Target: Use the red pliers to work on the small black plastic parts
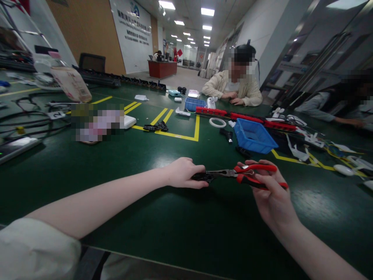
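Over the dark green table (163,217), my left hand (186,173) pinches a small black part (204,177) whose exact kind I cannot make out. Red-handled needle-nose pliers (239,171) lie in my right hand (271,186), its fingers wrapped around the grips. Their jaws point left and reach the black part, touching or gripping it; which one I cannot tell. Some of the black part is hidden behind my left fingers.
Beyond my hands stand a blue bin (255,136), a white ring (217,123) and a black piece (226,135). Black clips (155,126) lie by the yellow tape. A bottle (71,83) and cables (32,112) are at left. A person (236,83) sits opposite.
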A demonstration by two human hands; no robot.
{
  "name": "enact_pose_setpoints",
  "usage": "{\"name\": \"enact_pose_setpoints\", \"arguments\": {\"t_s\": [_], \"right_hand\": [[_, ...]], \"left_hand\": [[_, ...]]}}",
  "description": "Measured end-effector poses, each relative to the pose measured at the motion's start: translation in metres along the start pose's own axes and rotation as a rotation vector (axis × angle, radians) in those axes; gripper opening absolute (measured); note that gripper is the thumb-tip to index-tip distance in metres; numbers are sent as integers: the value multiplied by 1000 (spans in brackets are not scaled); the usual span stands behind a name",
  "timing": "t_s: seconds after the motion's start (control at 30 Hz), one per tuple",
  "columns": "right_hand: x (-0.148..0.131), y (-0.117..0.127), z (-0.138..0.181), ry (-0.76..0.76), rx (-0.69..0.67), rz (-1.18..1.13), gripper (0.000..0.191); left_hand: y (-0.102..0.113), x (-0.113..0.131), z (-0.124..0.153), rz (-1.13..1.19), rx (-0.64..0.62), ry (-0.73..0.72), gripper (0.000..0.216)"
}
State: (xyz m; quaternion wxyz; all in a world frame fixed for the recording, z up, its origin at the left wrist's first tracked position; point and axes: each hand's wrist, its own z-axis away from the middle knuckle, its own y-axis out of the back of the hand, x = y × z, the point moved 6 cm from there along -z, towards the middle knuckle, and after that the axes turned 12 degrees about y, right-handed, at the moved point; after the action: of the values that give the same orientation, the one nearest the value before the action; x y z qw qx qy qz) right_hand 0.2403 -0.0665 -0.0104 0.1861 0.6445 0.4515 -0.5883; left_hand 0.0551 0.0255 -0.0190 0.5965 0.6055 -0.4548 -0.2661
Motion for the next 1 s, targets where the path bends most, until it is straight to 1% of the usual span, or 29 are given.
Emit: {"name": "enact_pose_setpoints", "arguments": {"t_s": [0.23,0.43,0.53,0.67,0.83,1.0], "right_hand": [[3,1,-1,-114,87,10,30],[7,1,-2,-202,169,-30,33],[9,2,-2,-219,182,-33,34],[9,5,-2,-215,158,-21,35],[8,4,-3,-204,155,-6,40],[7,2,-3,-205,167,-4,39]], "left_hand": [[4,-1,0,83,39,41,36],[3,-3,0,79,40,81,39],[0,-3,2,105,3,35,37],[-3,-3,3,171,-38,-26,36],[-2,-4,1,183,-55,8,36],[0,-5,0,165,-2,56,37]]}}
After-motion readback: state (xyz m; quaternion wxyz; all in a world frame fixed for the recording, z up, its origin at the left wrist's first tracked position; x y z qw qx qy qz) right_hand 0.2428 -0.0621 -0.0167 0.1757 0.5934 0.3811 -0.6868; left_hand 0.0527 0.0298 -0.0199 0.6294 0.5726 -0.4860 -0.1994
